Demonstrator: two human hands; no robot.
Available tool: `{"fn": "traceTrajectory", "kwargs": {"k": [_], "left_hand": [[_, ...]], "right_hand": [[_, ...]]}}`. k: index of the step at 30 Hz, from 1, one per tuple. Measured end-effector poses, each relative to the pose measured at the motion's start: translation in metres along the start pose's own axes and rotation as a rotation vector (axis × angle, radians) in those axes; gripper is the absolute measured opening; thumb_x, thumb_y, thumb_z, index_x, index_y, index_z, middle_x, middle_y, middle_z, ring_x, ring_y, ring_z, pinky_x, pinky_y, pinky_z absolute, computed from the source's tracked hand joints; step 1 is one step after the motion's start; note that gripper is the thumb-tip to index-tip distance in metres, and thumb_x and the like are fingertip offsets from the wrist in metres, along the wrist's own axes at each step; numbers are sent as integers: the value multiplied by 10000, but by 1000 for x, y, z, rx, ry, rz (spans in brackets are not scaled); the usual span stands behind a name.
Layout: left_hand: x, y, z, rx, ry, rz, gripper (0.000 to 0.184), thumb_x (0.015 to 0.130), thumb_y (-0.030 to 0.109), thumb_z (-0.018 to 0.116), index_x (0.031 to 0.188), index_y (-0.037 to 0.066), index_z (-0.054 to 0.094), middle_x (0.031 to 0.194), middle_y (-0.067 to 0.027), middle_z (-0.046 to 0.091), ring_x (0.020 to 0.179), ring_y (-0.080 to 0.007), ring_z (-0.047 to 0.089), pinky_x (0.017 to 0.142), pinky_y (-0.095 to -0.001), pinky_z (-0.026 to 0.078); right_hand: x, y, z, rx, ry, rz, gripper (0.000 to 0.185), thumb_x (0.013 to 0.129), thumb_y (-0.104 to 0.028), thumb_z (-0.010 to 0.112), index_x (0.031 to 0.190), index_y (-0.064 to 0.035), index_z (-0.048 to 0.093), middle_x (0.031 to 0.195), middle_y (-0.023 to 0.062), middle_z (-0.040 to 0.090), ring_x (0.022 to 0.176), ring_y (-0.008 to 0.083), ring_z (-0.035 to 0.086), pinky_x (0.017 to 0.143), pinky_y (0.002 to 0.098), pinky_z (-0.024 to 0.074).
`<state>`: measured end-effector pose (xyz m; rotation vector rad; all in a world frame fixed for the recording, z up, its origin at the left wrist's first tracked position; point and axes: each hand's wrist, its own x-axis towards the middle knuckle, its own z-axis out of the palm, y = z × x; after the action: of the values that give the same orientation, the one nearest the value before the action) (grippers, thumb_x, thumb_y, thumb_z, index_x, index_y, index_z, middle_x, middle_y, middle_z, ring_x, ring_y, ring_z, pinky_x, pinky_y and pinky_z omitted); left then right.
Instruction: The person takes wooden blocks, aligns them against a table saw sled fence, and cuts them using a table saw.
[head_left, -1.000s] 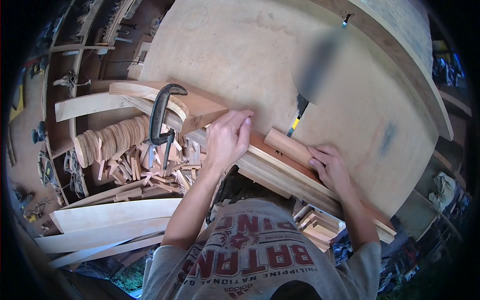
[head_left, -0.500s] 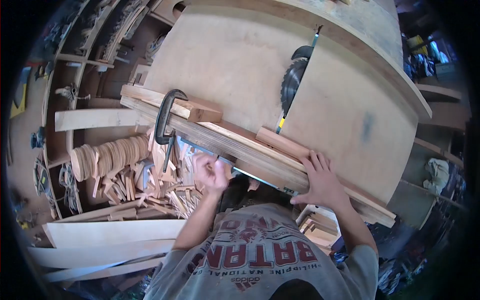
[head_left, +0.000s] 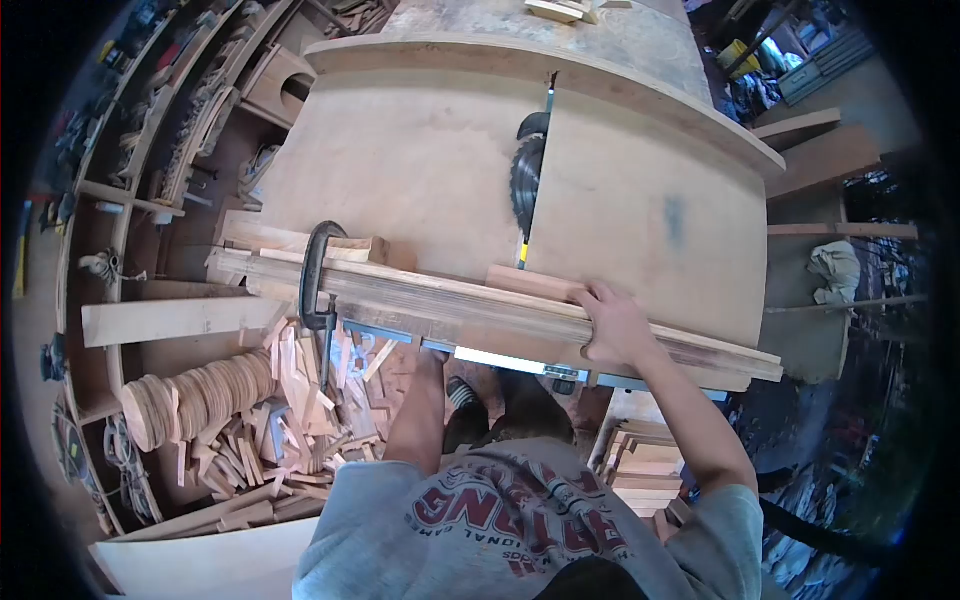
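Observation:
My right hand (head_left: 615, 325) is wrapped over the long wooden fence (head_left: 420, 300) at the near edge of the saw table. Its fingers press on the right end of a short wooden strip (head_left: 530, 281), and its thumb hooks over the fence's front side. The strip lies against the fence, just below the slot of the circular saw blade (head_left: 526, 185). My left hand (head_left: 432, 356) reaches under the table's front edge, where its fingers are hidden. A C-clamp (head_left: 315, 275) grips the fence's left part, with a wood block (head_left: 365, 248) beside it.
The plywood saw table (head_left: 400, 170) has a raised board (head_left: 650, 85) along its far side. Offcuts (head_left: 240, 440) and a row of round wooden discs (head_left: 195, 400) lie at left. Stacked wood pieces (head_left: 645, 470) sit below at right. Shelves (head_left: 125, 210) stand on the left.
My left hand has gone from in front of the fence to beneath the table edge. My right hand stays on the strip and fence. The view has shifted.

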<state>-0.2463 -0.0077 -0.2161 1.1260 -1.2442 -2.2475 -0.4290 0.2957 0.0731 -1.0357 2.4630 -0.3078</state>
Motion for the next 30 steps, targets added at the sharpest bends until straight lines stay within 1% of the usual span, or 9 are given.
{"fn": "traceTrajectory", "kwargs": {"k": [2, 8, 11, 14, 15, 17, 19, 21, 30], "left_hand": [[-2, -3, 0, 6, -6, -5, 267, 1037, 245, 575, 1185, 32, 640, 1063, -107, 614, 969, -245, 577, 890, -384, 466], [-15, -6, -21, 82, 1, -13, 273, 1043, 249, 560, 1194, 36, 640, 1027, -97, 603, 967, -240, 569, 930, -385, 455], [-44, -2, -58, 188, 120, 21, 276, 1047, 250, 553, 1198, 37, 640, 1009, -91, 597, 966, -237, 565, 951, -386, 449], [-98, 12, -75, 360, 454, 274, 279, 1050, 252, 545, 1203, 39, 641, 991, -86, 592, 965, -234, 561, 971, -386, 443], [-117, 41, -57, 362, 455, 278, 279, 1050, 252, 545, 1203, 39, 641, 991, -86, 592, 965, -234, 561, 971, -386, 443], [-148, 110, -14, 681, 272, 813, 267, 978, 246, 682, 1094, 9, 641, 1061, -133, 615, 988, -307, 574, 898, -424, 472], [-119, 175, 19, 753, 213, 1190, 355, 956, 247, 678, 1192, -13, 631, 1167, -175, 618, 1132, -353, 584, 1026, -480, 457], [-87, 233, 44, 836, 211, 1334, 487, 943, 295, 676, 1306, -20, 602, 1322, -207, 600, 1287, -400, 549, 1129, -528, 409], [-38, 254, 69, 905, 167, 1363, 637, 920, 515, 664, 1297, 1, 664, 1277, -203, 669, 1240, -420, 605, 1096, -537, 444]], "right_hand": [[-1, -1, 1, -20, 62, -70, 789, 541, -178, 817, 1305, -130, 628, 1338, 183, 607, 1302, 404, 560, 1102, 487, 482], [2, 7, 8, -81, 68, -97, 838, 505, -212, 823, 1321, -164, 640, 1310, 160, 633, 1283, 375, 570, 1124, 495, 436], [3, 8, 8, -80, 65, -109, 850, 501, -222, 818, 1331, -176, 639, 1312, 151, 636, 1282, 372, 571, 1116, 499, 438], [4, 5, 5, -83, 45, -86, 851, 504, -222, 814, 1336, -187, 637, 1317, 146, 638, 1288, 369, 570, 1112, 493, 438], [5, 4, 4, -80, 48, -88, 851, 504, -222, 814, 1336, -187, 637, 1317, 146, 638, 1288, 369, 570, 1112, 493, 438], [4, 3, 3, -60, 4, -58, 847, 499, -226, 818, 1329, -187, 651, 1319, 145, 639, 1299, 368, 567, 1110, 495, 437], [3, 0, -2, -55, -43, -43, 871, 487, -218, 830, 1339, -174, 654, 1382, 164, 607, 1318, 385, 551, 1130, 492, 428], [5, 0, -5, -53, -82, -29, 894, 475, -210, 842, 1349, -161, 656, 1444, 183, 575, 1337, 401, 536, 1150, 488, 419], [11, 0, -12, -96, -108, -1, 919, 458, -238, 859, 1359, -182, 689, 1469, 187, 562, 1335, 393, 539, 1176, 488, 417]]}}
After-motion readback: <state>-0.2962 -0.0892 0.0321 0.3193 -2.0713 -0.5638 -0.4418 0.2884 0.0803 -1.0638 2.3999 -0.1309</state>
